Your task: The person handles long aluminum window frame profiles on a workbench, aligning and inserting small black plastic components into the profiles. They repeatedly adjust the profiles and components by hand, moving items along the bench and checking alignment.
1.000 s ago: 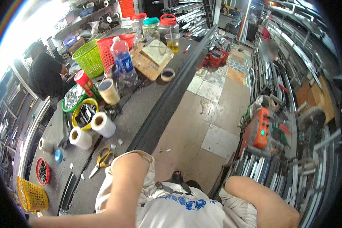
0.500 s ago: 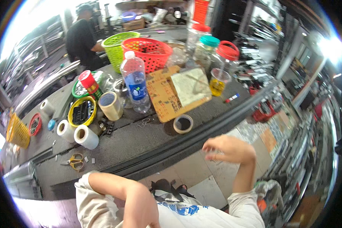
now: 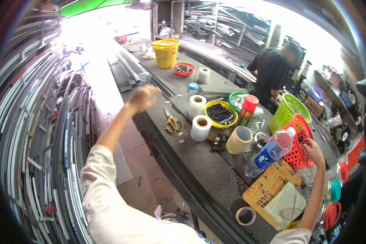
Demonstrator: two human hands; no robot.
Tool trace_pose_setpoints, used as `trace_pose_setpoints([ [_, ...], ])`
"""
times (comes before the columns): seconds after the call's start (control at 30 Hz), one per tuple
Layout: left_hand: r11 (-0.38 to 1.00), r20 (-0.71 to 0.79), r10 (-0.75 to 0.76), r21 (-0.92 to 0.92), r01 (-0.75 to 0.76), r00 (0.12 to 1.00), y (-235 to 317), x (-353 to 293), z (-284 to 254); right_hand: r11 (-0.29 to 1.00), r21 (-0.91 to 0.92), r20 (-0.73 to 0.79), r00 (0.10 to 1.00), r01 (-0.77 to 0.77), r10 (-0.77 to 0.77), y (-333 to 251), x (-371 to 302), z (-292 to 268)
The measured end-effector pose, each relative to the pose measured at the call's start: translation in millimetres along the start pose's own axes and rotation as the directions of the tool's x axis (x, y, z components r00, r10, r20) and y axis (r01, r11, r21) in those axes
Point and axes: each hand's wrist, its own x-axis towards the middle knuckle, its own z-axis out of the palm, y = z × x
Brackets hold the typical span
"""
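My left hand (image 3: pixel 144 98), smeared by motion, is raised over the bench's near edge beside a stack of metal profiles (image 3: pixel 130 72). Nothing can be made out in it. At the right, the bent fingers of my right hand (image 3: pixel 314 152) reach the rim of a red perforated basket (image 3: pixel 295 156); their tips are partly hidden, so I cannot tell whether they grip it or something inside. Beside that basket are a clear bottle with a blue label (image 3: pixel 268 156) and a green basket (image 3: pixel 286 112). My right forearm passes over a marked cardboard piece with paper (image 3: pixel 286 203).
Yellow-handled scissors (image 3: pixel 173 123), white film rolls (image 3: pixel 201 128), a yellow bowl of black parts (image 3: pixel 221 114), a red-capped can (image 3: pixel 247 110) and tape rolls (image 3: pixel 239 140) stand on the dark bench. Across it, a person in black (image 3: pixel 268 69) bends forward. Long profiles (image 3: pixel 40 142) fill the left.
The view has swung left. My left hand has risen from low near my body to the bench edge; my right has moved from above the floor to the red basket.
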Motion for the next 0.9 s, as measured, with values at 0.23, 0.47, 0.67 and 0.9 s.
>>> trace_pose_setpoints([
  [0.23,0.283,0.301,-0.938,0.376,0.882,0.173,-100.6,-70.5,-30.7,0.952,0.302,0.434,0.88,0.058,-0.191,68.0,80.4,41.3],
  [0.47,0.164,0.453,-0.887,0.494,0.854,-0.091,-45.7,-58.0,-47.9,0.994,-0.041,0.532,0.845,0.097,-0.061,62.1,93.4,40.1],
  [0.67,0.212,0.387,-0.922,0.484,0.849,0.01,4.4,-25.3,-46.6,0.979,-0.103,0.561,0.823,0.176,-0.089,59.3,94.6,47.2],
  [0.9,0.16,0.368,-0.929,0.46,0.873,-0.024,10.9,-19.0,-59.0,0.916,-0.242,0.546,0.825,0.319,-0.143,53.8,104.5,47.9],
])
